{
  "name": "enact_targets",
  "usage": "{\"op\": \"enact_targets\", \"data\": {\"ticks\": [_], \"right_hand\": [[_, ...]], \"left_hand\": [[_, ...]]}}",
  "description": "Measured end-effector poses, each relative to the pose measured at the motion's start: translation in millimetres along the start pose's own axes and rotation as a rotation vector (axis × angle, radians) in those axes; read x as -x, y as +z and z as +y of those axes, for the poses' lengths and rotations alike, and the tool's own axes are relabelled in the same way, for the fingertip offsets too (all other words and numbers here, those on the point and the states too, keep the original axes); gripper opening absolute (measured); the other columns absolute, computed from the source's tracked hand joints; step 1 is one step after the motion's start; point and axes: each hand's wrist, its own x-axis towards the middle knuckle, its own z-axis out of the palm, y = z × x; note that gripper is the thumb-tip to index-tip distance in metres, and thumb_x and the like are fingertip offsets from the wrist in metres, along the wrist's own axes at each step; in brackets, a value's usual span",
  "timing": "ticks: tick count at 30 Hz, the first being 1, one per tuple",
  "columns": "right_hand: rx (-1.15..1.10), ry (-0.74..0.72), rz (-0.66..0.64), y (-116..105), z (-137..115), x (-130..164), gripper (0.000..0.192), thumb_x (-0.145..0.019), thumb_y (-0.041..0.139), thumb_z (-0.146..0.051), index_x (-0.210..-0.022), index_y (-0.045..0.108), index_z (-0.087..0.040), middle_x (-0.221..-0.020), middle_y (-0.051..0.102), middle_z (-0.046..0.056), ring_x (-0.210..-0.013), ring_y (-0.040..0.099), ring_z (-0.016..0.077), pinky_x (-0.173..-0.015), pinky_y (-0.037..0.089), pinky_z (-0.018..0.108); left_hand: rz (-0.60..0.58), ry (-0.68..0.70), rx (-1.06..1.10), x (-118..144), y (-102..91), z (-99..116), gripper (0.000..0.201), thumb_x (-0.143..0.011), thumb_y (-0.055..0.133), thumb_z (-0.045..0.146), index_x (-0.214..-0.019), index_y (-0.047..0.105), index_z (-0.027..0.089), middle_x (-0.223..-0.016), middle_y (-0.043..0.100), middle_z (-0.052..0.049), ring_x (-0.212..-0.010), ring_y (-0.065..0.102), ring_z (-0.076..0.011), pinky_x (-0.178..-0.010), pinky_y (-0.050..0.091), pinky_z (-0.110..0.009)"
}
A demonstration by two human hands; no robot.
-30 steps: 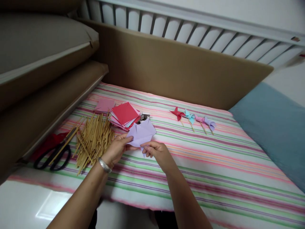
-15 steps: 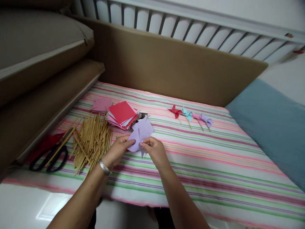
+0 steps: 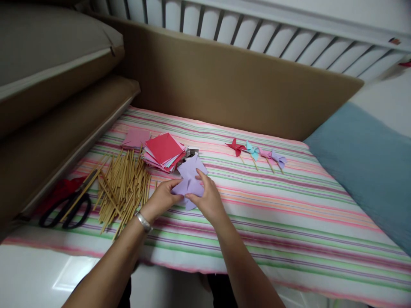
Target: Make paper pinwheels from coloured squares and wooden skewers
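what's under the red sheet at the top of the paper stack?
Under the red sheet lie more square sheets, pink and pale blue edges showing in the paper stack. How many, and the striped cloth beneath, are covered. A small white-and-dark object behind it is mostly hidden.

lilac paper (image 3: 190,177), part-folded, above striped cloth (image 3: 289,214)

paper in the hands (image 3: 190,177): pale lilac, plain
paper stack (image 3: 164,150): red on top, pink and light blue edges below
loose sheet (image 3: 136,137): dusty pink
sticks (image 3: 123,186): light tan
scissors (image 3: 66,208): black handles
pinwheels (image 3: 255,150): red, light blue, pink, lilac
cloth (image 3: 289,214): stripes of pink, green, white, orange, purple
bracelet (image 3: 143,221): silver
cushion (image 3: 369,171): dull blue
board (image 3: 237,85): brown
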Motion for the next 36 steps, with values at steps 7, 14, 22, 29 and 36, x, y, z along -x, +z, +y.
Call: {"op": "enact_targets", "data": {"ticks": [7,14,22,29,36], "right_hand": [[-0.403,0.213,-0.209,-6.7,3.5,-3.1,0.067,-0.056,0.07,-0.014,-0.121,0.053,-0.023,-0.114,0.061,0.005,-0.103,0.057,0.0219,-0.082,0.048,0.032],[-0.838,0.32,-0.011,-0.4,2.7,-7.8,0.055,-0.058,0.072,-0.023,-0.111,0.055,-0.018,-0.102,0.067,0.007,-0.087,0.063,0.0223,-0.075,0.051,0.034],[-0.912,0.336,0.149,22.4,-7.3,-0.3,0.042,-0.059,0.069,-0.021,-0.1,0.057,-0.017,-0.09,0.069,0.004,-0.078,0.063,0.0198,-0.072,0.051,0.033],[-0.665,0.287,0.073,19.8,-4.4,3.5,0.048,-0.071,0.063,-0.027,-0.116,0.05,-0.017,-0.084,0.066,0.005,-0.071,0.062,0.0186,-0.07,0.05,0.035],[0.105,-0.454,0.126,4.9,-12.7,17.1,0.027,-0.081,0.051,-0.014,-0.104,0.061,-0.025,-0.114,0.057,0.008,-0.109,0.051,0.0228,-0.093,0.04,0.044]], "left_hand": [[-0.047,-0.004,0.05,1.6,1.5,11.1,0.051,-0.05,0.071,0.005,-0.099,0.069,0.017,-0.092,0.069,-0.004,-0.077,0.062,-0.0173,-0.068,0.047,-0.025],[0.034,-0.098,0.499,8.0,12.7,11.1,0.048,-0.06,0.077,0.027,-0.105,0.063,0.018,-0.088,0.068,-0.006,-0.076,0.064,-0.0162,-0.074,0.048,-0.029],[0.14,-0.113,0.465,5.3,32.1,-5.4,0.027,-0.057,0.078,0.025,-0.078,0.07,0.011,-0.074,0.071,-0.006,-0.065,0.062,-0.0143,-0.066,0.046,-0.025],[0.23,-0.144,0.435,3.3,12.4,3.8,0.025,-0.053,0.078,0.026,-0.071,0.07,0.011,-0.06,0.068,-0.003,-0.054,0.058,-0.0137,-0.056,0.042,-0.025],[0.357,-0.148,0.442,4.4,-14.8,16.1,0.024,-0.048,0.077,0.023,-0.067,0.069,0.012,-0.058,0.067,-0.002,-0.053,0.058,-0.0128,-0.055,0.041,-0.023]]}}
